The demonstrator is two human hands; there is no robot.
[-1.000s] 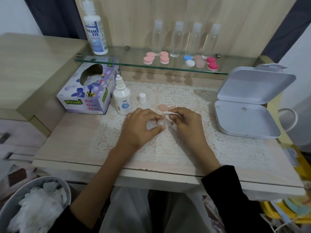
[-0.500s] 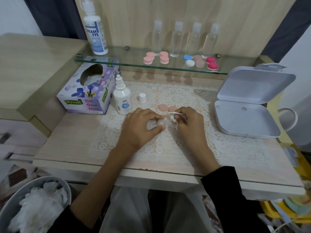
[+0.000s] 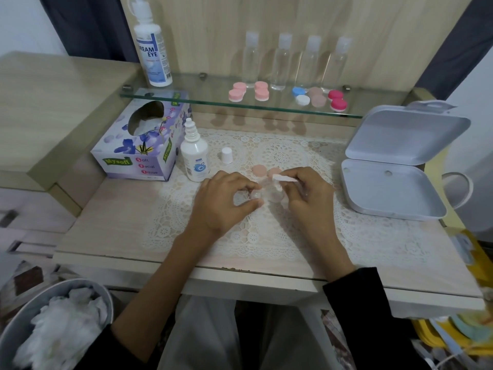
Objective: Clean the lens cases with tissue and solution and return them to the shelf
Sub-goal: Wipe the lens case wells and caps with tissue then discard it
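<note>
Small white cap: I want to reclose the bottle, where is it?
Head view, left of centre: the cap stands on the lace mat, just right of the small solution bottle.

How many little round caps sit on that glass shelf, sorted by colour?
Pink caps: 4
Blue cap: 1
White cap: 1
Beige caps: 2
Red caps: 2
Total: 10

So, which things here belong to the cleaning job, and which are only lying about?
Job: case, tissue, peach caps, small bottle, its cap, tissue box, shelf, shelf cases.
Idle: white box, four clear bottles, lace mat.
</note>
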